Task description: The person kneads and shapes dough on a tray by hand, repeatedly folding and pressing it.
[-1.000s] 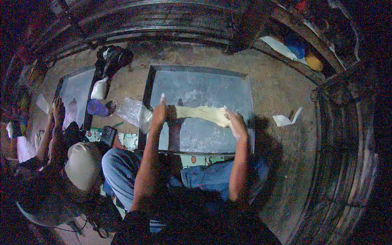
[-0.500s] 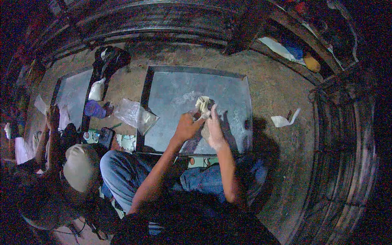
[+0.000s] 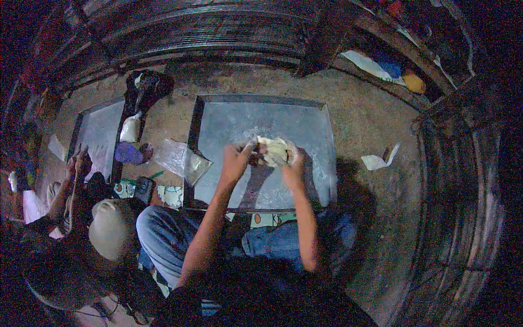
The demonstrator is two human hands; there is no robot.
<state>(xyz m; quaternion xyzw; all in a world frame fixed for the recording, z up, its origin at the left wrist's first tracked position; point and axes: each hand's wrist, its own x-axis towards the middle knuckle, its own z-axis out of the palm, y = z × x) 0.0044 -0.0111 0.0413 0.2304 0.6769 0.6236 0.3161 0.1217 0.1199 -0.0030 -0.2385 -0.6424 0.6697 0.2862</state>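
Observation:
A pale lump of dough (image 3: 274, 151) is stretched out between my two hands over a floured metal tray (image 3: 218, 120). My left hand (image 3: 237, 160) pinches the dough's left end between thumb and fingers. At its right end, my right hand (image 3: 293, 164) has fingers closed on the edge. White powder is smeared over the tray's surface around the dough. Just left of my left hand, a clear plastic bag (image 3: 197, 169) lies over the tray's left rim.
At the left, another person's hands (image 3: 80, 162) are over a second tray (image 3: 103, 121). Between the trays are a tied white bag (image 3: 131, 128), a purple bundle (image 3: 128, 153) and a phone (image 3: 144, 188). Folded paper (image 3: 380, 160) lies on the floor at right.
My hands have moved apart, and the dough, bunched up before, is now spread wider between them. My left hand has shifted left and my right hand right.

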